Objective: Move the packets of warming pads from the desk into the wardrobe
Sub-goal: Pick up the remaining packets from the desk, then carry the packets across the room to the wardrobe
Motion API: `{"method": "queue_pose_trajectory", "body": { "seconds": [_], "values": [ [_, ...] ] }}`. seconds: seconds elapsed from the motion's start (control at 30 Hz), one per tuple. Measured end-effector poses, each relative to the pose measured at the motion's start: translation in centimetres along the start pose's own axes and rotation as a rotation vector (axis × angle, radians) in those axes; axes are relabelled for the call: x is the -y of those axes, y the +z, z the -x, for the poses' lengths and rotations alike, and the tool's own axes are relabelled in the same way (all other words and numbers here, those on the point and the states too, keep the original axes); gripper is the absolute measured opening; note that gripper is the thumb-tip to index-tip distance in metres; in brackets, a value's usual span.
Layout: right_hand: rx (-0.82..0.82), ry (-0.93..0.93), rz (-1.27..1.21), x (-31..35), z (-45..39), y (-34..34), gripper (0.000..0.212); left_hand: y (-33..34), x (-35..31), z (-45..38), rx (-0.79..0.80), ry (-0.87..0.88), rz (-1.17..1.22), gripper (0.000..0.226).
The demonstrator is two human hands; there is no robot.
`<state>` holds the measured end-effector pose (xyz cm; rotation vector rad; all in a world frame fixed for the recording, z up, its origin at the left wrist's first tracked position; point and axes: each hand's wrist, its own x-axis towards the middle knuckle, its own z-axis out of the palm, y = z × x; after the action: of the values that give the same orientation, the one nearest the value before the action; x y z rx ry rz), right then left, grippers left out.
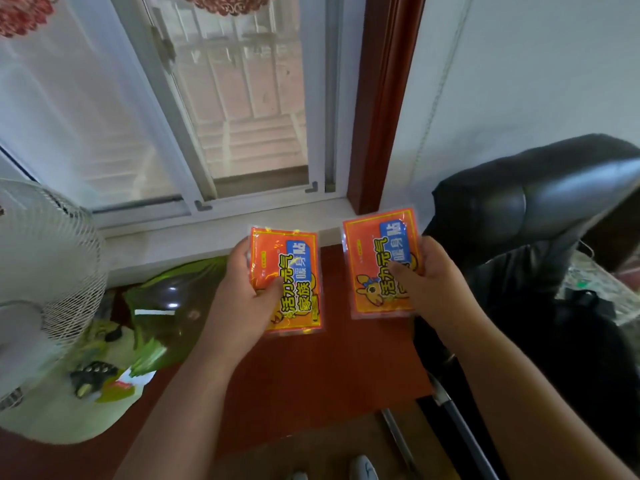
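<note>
Two orange packets of warming pads with blue labels and a cartoon animal are held up over the red-brown desk (304, 368). My left hand (242, 289) grips the left packet (291, 271) by its left edge, thumb across the front. My right hand (429, 282) holds the right packet (374, 258) by its right edge, thumb pressed on the print. Both packets are off the desk, in front of the window sill. No wardrobe is in sight.
A white fan (45, 271) stands at the left. Beside it lie a green plastic bag (173, 306) and a white bag (69, 403). A black leather chair (540, 216) fills the right side. The window (242, 98) and its white sill (207, 237) lie straight ahead.
</note>
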<state>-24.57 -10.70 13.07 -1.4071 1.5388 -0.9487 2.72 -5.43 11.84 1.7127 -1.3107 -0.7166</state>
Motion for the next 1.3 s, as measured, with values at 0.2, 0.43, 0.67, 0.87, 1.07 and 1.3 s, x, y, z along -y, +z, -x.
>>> {"method": "queue_pose_trajectory", "body": {
  "seconds": [0.2, 0.43, 0.67, 0.87, 1.07, 1.3],
  "values": [
    [-0.150, 0.059, -0.029, 0.1, 3.6, -0.3, 0.020, 0.6, 0.1, -1.1, 0.168, 0.060, 0.080, 0.053],
    [-0.364, 0.173, -0.113, -2.2, 10.2, -1.2, 0.027, 3.7, 0.0, -0.7, 0.346, 0.145, 0.104, 0.058],
    [-0.586, 0.275, -0.144, -4.3, 18.2, -4.8, 0.023, 9.4, -3.1, 2.5, 0.565, 0.238, 0.157, 0.043],
    [-0.800, 0.305, -0.309, -5.8, 26.5, -10.3, 0.025, 15.3, -8.0, 8.7, 0.812, 0.300, 0.232, 0.042],
    [-0.987, 0.312, -0.431, -8.3, 35.7, -15.3, 0.026, 20.5, -13.3, 17.3, 1.054, 0.399, 0.258, 0.052],
    [-1.158, 0.308, -0.491, -12.0, 46.1, -19.4, 0.027, 25.1, -18.1, 27.9, 1.242, 0.470, 0.301, 0.052]
  ]
}}
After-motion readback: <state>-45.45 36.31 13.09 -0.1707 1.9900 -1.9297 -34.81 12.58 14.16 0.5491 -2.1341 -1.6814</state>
